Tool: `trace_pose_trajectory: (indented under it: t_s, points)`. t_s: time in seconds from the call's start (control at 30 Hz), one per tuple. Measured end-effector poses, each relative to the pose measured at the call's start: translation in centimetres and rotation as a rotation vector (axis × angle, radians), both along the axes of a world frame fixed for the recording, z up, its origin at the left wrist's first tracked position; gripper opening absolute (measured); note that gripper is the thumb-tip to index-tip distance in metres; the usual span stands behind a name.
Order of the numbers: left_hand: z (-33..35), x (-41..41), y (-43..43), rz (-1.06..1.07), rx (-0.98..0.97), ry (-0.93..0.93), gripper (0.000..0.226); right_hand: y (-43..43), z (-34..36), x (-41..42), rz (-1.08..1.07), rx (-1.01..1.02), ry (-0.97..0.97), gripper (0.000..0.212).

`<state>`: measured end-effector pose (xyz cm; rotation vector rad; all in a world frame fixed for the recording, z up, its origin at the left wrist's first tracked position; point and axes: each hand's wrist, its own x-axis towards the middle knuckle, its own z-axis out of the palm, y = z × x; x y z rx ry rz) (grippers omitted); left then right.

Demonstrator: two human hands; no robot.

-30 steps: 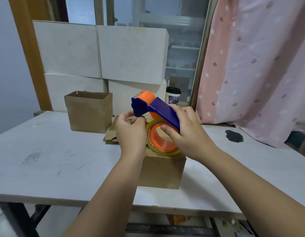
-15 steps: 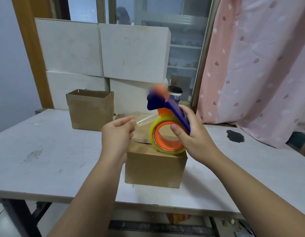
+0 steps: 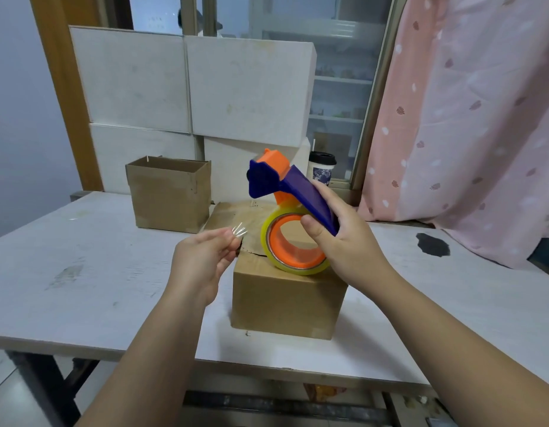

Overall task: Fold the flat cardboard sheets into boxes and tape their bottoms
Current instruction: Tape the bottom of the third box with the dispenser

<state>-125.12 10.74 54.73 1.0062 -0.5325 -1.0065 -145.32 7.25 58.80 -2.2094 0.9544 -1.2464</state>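
Looks down on a white worktop from head height. Shows a closed cardboard box standing near the front middle, top flaps folded shut with a dark seam across them; contents hidden. Shows an open cardboard box further back on the left, well apart from the first; inside not visible from this angle. Shows flat cardboard sheets lying between the two, just behind the closed one. Further back, stacked white boxes, with a lidded paper cup beside them and a pink curtain to the right.

Grips a blue and orange tape dispenser with the right hand, fingers curled round the blue handle, thumb pressed inside the orange hub. Rests the lower edge of the yellowish tape roll on the right part of the closed box's top, as far as can be told, with the dispenser head tilted up and to the left. Holds the left hand raised just left of the roll, above the box's left edge, thumb and fingertips pinched on the loose end of clear tape, visible only as a few glints. Hands apart, each clamped on its own thing.
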Motion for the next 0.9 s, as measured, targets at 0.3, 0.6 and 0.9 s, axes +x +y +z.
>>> trace_pose_trajectory:
  t_s: [0.3, 0.6, 0.9]
  points:
    - [-1.5, -0.5, 0.9, -0.116, 0.083, 0.192, 0.010, 0.2, -1.0, 1.3, 0.049, 0.075, -0.204, 0.055]
    - [-1.3, -1.3, 0.7, -0.006, 0.079, 0.258, 0.009, 0.2, -1.2, 0.9, 0.091, 0.124, -0.324, 0.047]
    - [-2.1, -1.4, 0.3, 0.201, 0.134, -0.301, 0.011, 0.2, -1.4, 0.9, 0.111, 0.099, -0.375, 0.046]
